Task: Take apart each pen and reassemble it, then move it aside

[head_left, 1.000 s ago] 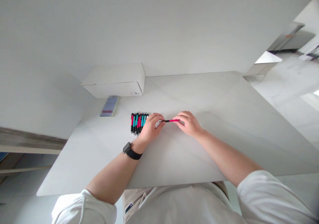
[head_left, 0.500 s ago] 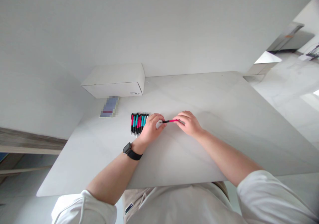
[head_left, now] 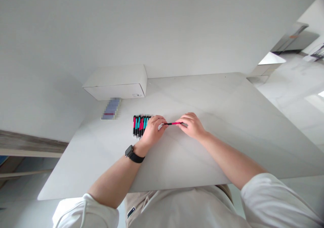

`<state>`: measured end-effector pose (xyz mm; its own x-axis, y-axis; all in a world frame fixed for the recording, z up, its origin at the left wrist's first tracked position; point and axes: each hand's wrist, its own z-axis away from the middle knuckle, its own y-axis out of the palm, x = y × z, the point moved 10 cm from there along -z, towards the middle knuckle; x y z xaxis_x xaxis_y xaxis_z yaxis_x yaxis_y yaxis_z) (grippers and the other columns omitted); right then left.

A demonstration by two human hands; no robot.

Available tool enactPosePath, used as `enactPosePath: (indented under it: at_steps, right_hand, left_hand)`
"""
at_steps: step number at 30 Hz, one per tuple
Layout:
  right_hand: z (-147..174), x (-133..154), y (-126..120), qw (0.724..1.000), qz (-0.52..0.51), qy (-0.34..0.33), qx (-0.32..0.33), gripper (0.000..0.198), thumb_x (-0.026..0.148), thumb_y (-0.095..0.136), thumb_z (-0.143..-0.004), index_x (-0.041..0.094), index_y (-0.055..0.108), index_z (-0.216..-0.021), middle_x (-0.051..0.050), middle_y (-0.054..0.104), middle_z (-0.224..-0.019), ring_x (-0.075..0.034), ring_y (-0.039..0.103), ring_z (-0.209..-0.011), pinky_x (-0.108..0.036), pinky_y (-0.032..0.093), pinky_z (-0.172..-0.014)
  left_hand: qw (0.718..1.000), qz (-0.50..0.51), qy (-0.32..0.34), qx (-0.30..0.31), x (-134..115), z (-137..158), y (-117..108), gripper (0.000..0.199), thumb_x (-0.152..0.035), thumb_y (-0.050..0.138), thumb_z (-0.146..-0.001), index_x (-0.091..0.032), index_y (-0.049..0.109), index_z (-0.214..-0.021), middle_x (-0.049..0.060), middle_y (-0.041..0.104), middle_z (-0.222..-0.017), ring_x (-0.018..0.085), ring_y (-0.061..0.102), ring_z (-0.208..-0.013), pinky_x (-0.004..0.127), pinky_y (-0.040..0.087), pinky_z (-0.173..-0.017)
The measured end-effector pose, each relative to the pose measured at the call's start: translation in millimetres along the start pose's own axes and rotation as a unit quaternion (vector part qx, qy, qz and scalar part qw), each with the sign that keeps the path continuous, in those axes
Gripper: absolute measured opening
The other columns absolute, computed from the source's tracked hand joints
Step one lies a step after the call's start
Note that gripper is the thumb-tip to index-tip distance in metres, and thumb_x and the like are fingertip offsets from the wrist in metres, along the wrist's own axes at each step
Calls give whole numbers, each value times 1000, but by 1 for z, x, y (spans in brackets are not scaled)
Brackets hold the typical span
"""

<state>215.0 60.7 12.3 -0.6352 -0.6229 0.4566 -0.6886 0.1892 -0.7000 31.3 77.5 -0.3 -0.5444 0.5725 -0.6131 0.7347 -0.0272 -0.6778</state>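
Observation:
A pen (head_left: 173, 123) with a red barrel and a black end lies sideways between my two hands, just above the table. My right hand (head_left: 192, 126) pinches its red end between thumb and fingers. The fingertips of my left hand (head_left: 153, 130) are closed round the black end, hiding its tip. Beside my left hand, a row of several red, teal and black pens (head_left: 138, 126) lies side by side on the table, their metal tips toward me. That hand covers the right side of the row.
A long white box (head_left: 115, 91) stands at the back left of the white table (head_left: 217, 99), against the wall. A blurred bluish packet (head_left: 111, 108) lies in front of it. I wear a black watch (head_left: 129, 150) on my left wrist.
My left thumb and fingers have closed on the black end of the pen, whose tip showed before. The right hand and the row of pens have hardly moved.

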Motion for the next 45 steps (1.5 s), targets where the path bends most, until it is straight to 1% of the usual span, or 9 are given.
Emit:
enactPosePath:
  at_steps: [3,6,9,13,16,20,27,34,45]
  right_hand:
    - [0,-7,-3,999,-42,30,-8,5,33,75,-94,29,77,-97,-4,76,-94,-23,69,-90,-42,51,-91]
    - [3,-31,-1,976,-173,130,-23,15,37,78,-91,28,76,-102,-4,76,-99,-23,70,-93,-40,55,-90]
    - [12,-58,14,896,-364,253,-28,24,43,82,-86,26,75,-102,-2,74,-94,-20,70,-88,-36,58,-84]
    - [18,-70,33,760,-560,328,-37,30,45,87,-80,26,74,-100,-1,72,-100,-20,71,-97,-37,61,-88]
    - [21,-76,35,714,-602,354,-54,41,46,89,-78,29,72,-111,-1,73,-101,-21,73,-96,-37,63,-86]
    - [24,-93,29,706,-597,368,-102,56,45,89,-78,34,63,-126,2,74,-92,-20,75,-81,-37,63,-76]
    - [28,-116,24,696,-586,379,-169,49,41,90,-75,31,61,-114,4,73,-89,-16,73,-75,-31,61,-71]
    - [27,-118,21,687,-603,362,-183,46,37,89,-77,31,62,-114,4,72,-89,-14,70,-72,-30,61,-71]
    - [25,-115,18,697,-595,359,-177,46,39,90,-76,31,63,-113,3,72,-90,-15,70,-72,-31,61,-70]
  left_hand:
    - [1000,4,-6,-6,0,0,-2,12,-33,67,-98,-24,74,-102,10,70,-114,27,66,-110,46,52,-103]
    - [1000,21,-19,-12,0,-1,-5,16,-34,62,-101,-23,73,-101,9,70,-112,25,67,-108,44,53,-100]
    - [999,33,-17,-1,-5,0,-3,20,-38,61,-102,-23,74,-100,10,70,-113,24,67,-108,42,53,-100]
    - [998,31,17,42,-18,3,5,24,-44,62,-101,-24,76,-106,10,70,-120,26,66,-113,44,52,-104]
    - [998,36,13,52,-19,3,4,30,-43,52,-107,-25,73,-118,10,71,-121,26,65,-115,45,50,-106]
    - [998,42,-6,38,-13,3,-2,33,-44,47,-108,-25,70,-123,10,71,-122,26,64,-118,46,49,-107]
    - [998,41,-3,54,-13,3,3,31,-42,48,-108,-24,70,-121,10,71,-120,26,64,-116,44,49,-106]
    - [997,41,2,58,-14,2,4,31,-41,48,-108,-24,71,-119,10,72,-116,26,65,-112,44,49,-103]
    - [997,45,5,59,-15,1,4,31,-42,48,-108,-24,73,-115,9,73,-113,25,67,-109,42,51,-101]
